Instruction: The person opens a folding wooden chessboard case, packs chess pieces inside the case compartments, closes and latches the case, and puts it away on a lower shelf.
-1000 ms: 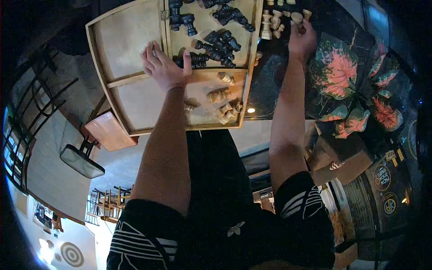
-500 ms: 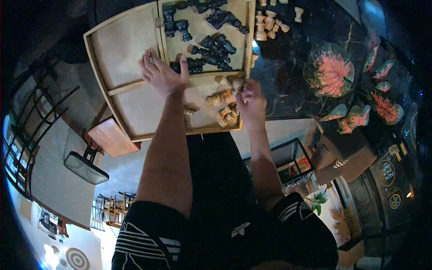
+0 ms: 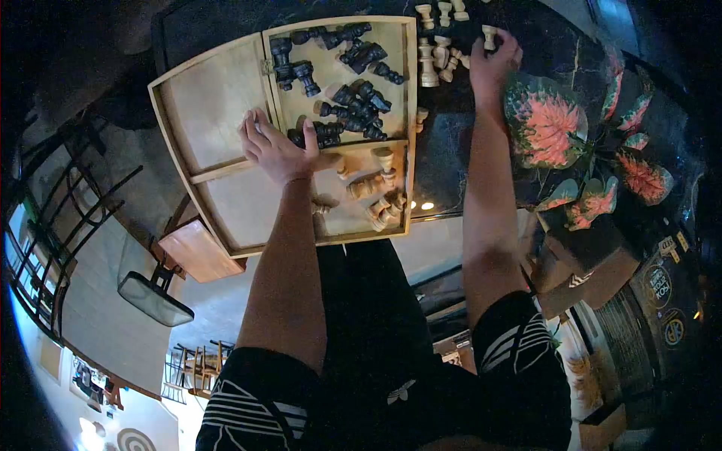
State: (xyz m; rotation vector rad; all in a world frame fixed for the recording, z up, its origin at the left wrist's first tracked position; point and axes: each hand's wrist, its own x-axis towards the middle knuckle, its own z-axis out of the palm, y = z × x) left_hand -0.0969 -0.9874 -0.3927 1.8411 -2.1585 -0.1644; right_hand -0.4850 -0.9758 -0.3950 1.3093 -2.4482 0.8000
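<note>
Head view, from my remote seat. Right grip (image 3: 494, 69): fingers at a pale, turned wooden chess piece (image 3: 489, 37) by the black marbled desk (image 3: 447, 154); can't tell if closed on it. I'd judge the piece light, stiff, smooth enough to slip; best pinched at its narrow waist. More pale pieces (image 3: 428, 64) lie left of that grip. Left grip (image 3: 280, 156): loosely open, fingers spread on the shallow, pale wooden case (image 3: 411, 90), beside black chess pieces (image 3: 282, 64).

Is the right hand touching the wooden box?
Apart: the head view shows dark tabletop and pale chess pieces between the right hand and the wooden box.
</note>
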